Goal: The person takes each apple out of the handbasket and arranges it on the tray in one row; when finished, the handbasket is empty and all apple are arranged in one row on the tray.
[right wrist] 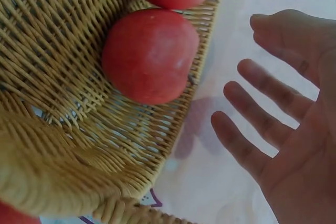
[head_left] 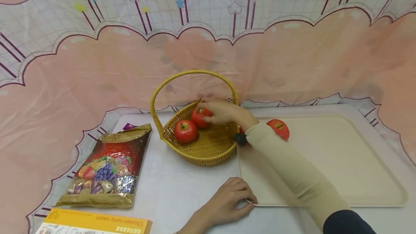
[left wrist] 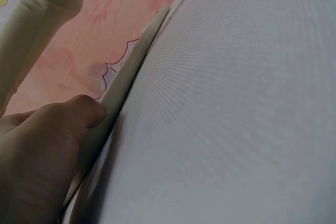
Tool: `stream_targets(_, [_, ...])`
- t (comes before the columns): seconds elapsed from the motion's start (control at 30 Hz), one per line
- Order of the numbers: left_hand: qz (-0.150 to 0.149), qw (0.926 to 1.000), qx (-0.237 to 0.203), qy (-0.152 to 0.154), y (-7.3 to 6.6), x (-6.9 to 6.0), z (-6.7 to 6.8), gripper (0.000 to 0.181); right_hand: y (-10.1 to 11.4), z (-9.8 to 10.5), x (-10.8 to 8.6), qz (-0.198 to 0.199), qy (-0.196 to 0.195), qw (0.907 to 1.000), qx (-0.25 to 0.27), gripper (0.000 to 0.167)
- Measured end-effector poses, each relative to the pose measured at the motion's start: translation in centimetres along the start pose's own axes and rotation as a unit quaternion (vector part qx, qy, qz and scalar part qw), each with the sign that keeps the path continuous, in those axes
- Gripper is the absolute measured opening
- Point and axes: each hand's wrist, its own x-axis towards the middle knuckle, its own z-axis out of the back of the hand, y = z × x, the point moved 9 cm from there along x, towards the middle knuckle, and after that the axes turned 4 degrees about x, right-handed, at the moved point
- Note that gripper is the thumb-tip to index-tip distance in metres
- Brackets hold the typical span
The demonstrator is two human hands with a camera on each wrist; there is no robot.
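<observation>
Two red apples lie inside a yellow wicker basket (head_left: pixel 208 147) with a tall arched handle. The left one is the front apple (head_left: pixel 185 131); the back apple (head_left: pixel 199 117) is partly covered by my right hand (head_left: pixel 222 111), which reaches over the basket's rim. In the right wrist view that hand's fingers are spread apart, a small gap away from the apple (right wrist: pixel 149 56). My left hand (head_left: pixel 225 199) grips the near left corner of a cream tray (head_left: pixel 325 161), its fingers bent over the rim. A third apple (head_left: pixel 279 129) sits on the tray, partly behind my right sleeve.
To the left of the basket lies a red and gold candy bag (head_left: pixel 107 169). A yellow curry sauce box (head_left: pixel 97 221) is at the near left edge. More red shows beside my right wrist, mostly hidden. A patterned pink cloth (head_left: pixel 130 64) hangs behind the table.
</observation>
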Motion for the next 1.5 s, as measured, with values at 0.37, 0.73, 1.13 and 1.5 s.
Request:
stream_targets(0.37, [-0.003, 1.0, 0.006, -0.004, -0.1, 0.0, -0.3, 0.007, -1.2, -1.4, 2.2, -0.009, 0.027, 0.9995, -0.014, 0.027])
stream_targets(0.73, [-0.001, 1.0, 0.004, 0.001, 0.0, 0.1, -0.1, 0.006, -2.5, -2.3, 3.5, -0.039, 0.076, 0.9961, -0.025, 0.034])
stream_targets(1.13, [-0.007, 0.9999, 0.011, 0.001, -0.1, 0.2, -0.2, 0.006, -3.3, -3.6, 4.4, -0.016, 0.108, 0.993, -0.046, 0.045])
stream_targets(1.5, [-0.001, 0.9999, 0.012, 0.002, 0.0, 0.2, -0.2, 0.006, -2.8, -4.7, 4.5, -0.041, 0.16, 0.9857, -0.034, 0.049])
